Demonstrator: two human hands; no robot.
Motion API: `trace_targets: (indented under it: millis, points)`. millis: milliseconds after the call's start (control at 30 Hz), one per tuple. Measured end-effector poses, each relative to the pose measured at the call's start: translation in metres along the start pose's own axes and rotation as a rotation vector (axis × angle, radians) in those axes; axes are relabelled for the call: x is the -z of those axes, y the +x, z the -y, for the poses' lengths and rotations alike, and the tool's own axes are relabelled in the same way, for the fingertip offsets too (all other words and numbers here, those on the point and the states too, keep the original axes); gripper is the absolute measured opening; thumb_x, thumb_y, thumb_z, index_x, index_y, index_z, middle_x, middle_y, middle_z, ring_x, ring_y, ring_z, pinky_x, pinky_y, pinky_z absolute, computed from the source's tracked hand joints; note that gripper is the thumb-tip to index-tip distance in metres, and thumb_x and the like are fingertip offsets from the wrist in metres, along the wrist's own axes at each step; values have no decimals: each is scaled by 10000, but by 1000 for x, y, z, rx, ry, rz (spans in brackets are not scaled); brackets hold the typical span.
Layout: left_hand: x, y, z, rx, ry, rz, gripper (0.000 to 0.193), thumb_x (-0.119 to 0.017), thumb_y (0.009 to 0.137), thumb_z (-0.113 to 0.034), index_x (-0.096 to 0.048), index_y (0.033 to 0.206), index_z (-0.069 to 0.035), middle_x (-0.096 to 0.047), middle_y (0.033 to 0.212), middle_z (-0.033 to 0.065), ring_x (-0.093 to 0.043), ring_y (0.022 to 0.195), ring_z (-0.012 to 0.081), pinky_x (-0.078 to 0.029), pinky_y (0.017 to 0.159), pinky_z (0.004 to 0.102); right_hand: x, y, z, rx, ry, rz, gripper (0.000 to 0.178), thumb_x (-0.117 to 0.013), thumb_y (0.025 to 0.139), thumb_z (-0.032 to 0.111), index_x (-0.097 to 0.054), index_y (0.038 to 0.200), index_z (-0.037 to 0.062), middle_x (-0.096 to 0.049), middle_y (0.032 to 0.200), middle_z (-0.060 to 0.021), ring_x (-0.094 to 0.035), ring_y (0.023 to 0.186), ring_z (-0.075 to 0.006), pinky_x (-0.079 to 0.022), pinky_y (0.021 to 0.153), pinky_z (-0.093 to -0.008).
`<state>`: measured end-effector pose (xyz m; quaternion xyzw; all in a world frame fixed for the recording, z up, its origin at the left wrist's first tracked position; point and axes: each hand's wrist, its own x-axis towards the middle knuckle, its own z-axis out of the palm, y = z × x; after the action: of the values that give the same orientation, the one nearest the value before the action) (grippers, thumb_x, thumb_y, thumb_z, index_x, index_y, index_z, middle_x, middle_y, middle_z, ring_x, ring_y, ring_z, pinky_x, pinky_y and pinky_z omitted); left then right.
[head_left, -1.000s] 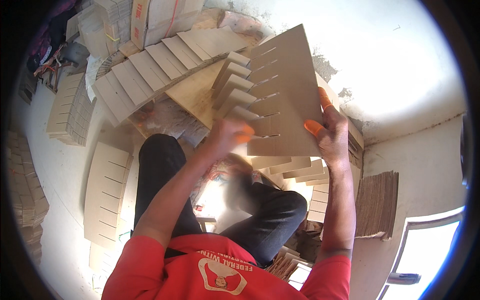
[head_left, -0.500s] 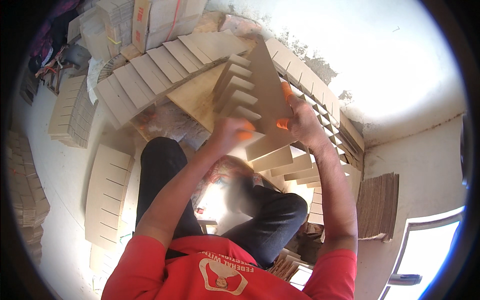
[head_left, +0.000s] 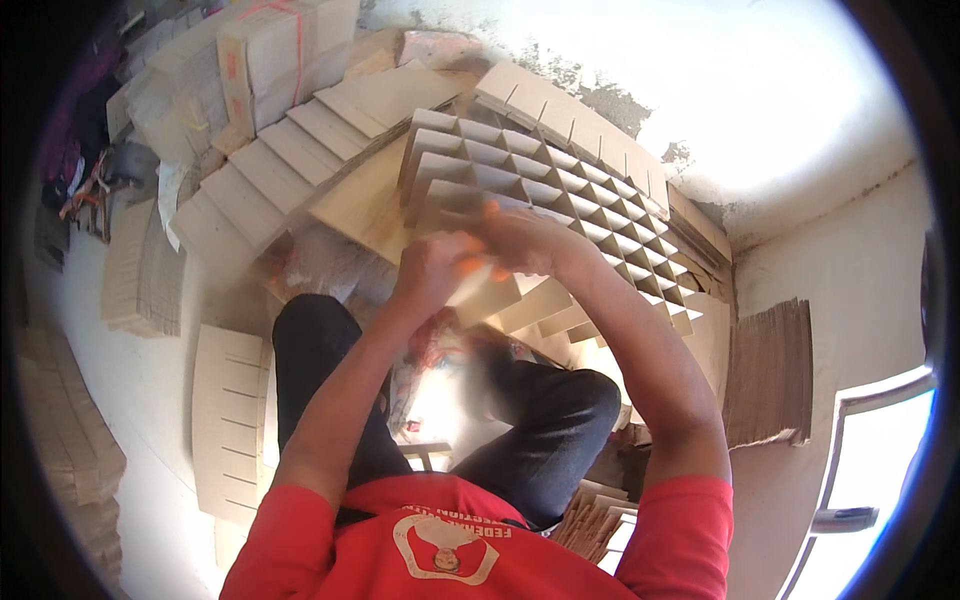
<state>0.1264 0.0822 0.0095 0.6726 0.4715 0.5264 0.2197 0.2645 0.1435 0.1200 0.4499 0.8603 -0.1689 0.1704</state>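
A cardboard divider grid [head_left: 560, 190] of interlocked slotted strips lies before me, its cells open upward. At its near left corner my left hand [head_left: 438, 268] is closed on the end of a cardboard strip. My right hand [head_left: 522, 240] is right beside it, over the same corner, with its fingers smeared by motion; whether it grips a strip is unclear. Orange coverings show on fingers of both hands. Several strip ends [head_left: 535, 305] stick out below the hands toward my knees.
Fanned slotted cardboard sheets [head_left: 265, 180] lie at the far left, and more [head_left: 570, 125] rest along the wall. A slotted stack [head_left: 228, 415] stands by my left knee. Brown cardboard [head_left: 770, 375] is piled at right. A taped carton [head_left: 285, 60] stands at the back.
A broad cardboard strip held up by my right hand has come down and now sits across the grid. My right hand has moved left, next to my left hand.
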Motion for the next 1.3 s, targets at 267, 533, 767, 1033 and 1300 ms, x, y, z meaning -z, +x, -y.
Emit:
trace_targets:
  millis: [267, 533, 767, 1033, 1300]
  points:
    - [13, -10, -39, -371, 488, 165, 724, -715, 725, -92, -425, 1386, -29, -475, 1370, 167, -374, 1316, 376, -335, 1063, 509, 1, -6, -133, -533, 70, -732, 331, -678, 850, 306, -652, 929, -14, -678, 932, -223, -658, 889, -374, -515, 791, -457]
    - [-14, 71, -14, -358, 607, 404, 869, -696, 671, 0, -300, 1443, -36, -309, 1498, 148, -199, 1422, 371, -184, 1158, 508, -29, -55, -86, 176, 289, -390, 575, -659, 852, 417, -601, 1138, -78, -661, 997, -250, -643, 982, -319, -486, 864, -371]
    - [-42, 111, 0, -339, 591, 596, 924, -706, 628, 31, -308, 1453, -91, -398, 1424, 141, -344, 1324, 339, -283, 1117, 407, -30, -64, -134, -223, 239, -462, 734, -689, 824, 426, -444, 1353, -21, -627, 1093, -261, -591, 1090, -358, -476, 905, -400]
    - [-32, 109, 13, -509, 547, 504, 580, -798, 579, -99, -583, 1115, -49, -601, 956, 76, -518, 934, 289, -440, 836, 361, -62, -87, -115, 62, 125, -671, 180, -674, 837, 163, -622, 899, 2, -623, 722, -198, -621, 668, -369, -493, 591, -416]
    - [-47, 100, -5, -384, 508, 573, 439, -779, 694, -229, -583, 1055, -73, -612, 880, 91, -543, 941, 287, -416, 876, 376, -75, -92, -139, 78, 293, -612, 245, -636, 876, 201, -627, 948, -33, -631, 779, -236, -611, 701, -410, -504, 621, -418]
